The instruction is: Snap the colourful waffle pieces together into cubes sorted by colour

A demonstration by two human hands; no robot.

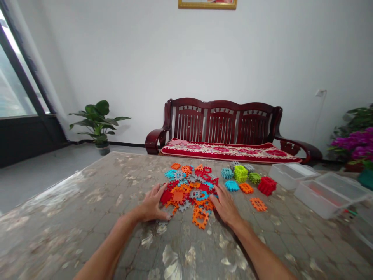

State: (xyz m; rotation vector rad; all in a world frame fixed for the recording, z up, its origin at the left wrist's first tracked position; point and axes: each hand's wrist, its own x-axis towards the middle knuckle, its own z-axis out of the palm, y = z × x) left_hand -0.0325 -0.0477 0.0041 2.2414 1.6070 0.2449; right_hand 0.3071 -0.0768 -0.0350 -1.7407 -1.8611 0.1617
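Note:
A loose heap of flat interlocking plastic building tiles (178,196) in orange, red, grey and blue lies on the table. At its left edge rests my left hand (154,204), fingers apart, thumb beside an orange tile. My right hand (225,204) lies against the heap's right side with its fingers spread, fingertips at the red and blue pieces. Neither hand grips a tile. An orange square frame tile (200,217) sits at the near edge of the heap, between the hands.
Sorted stacks stand to the right: lime green (241,174), red (267,186), blue (232,186), and a single orange tile (258,204). Clear plastic boxes (317,198) are farther right on the patterned tablecloth (122,249). A wooden bench (221,120) stands behind the table.

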